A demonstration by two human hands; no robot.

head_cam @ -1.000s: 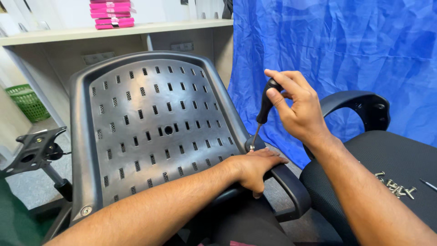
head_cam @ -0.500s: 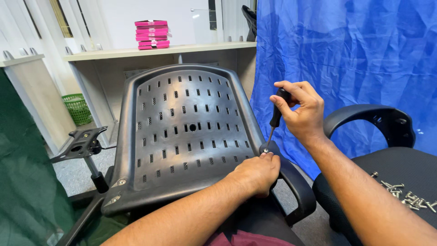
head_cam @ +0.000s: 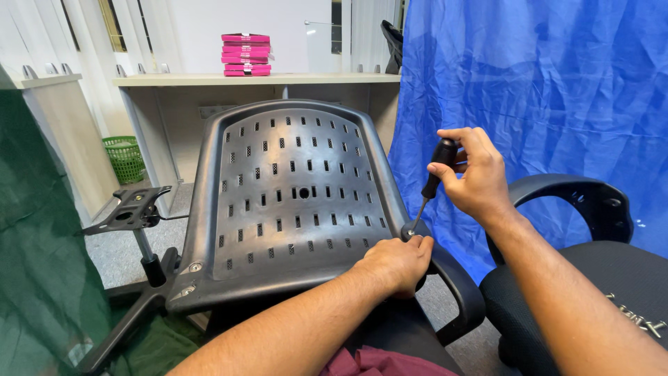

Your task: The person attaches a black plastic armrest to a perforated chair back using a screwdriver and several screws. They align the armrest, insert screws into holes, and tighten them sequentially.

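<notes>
A black plastic chair back [head_cam: 292,195] with rows of slots leans upright in front of me. My right hand [head_cam: 474,174] grips the black handle of a screwdriver [head_cam: 433,182]; its tip rests on a screw at the shell's lower right edge. My left hand [head_cam: 395,263] presses on that same corner beside the tip, fingers curled over the edge where a black armrest [head_cam: 456,292] joins.
A blue cloth [head_cam: 543,97] hangs at the right behind a black office chair [head_cam: 591,278]. A chair base with a metal mounting plate [head_cam: 136,209] stands at the left by a green cloth [head_cam: 42,278]. Pink boxes [head_cam: 245,53] lie on a shelf; a green basket [head_cam: 125,157] sits below.
My view has shifted, so the chair back now sits more central. Both hands stay at the lower right corner, with the screwdriver still on the screw.
</notes>
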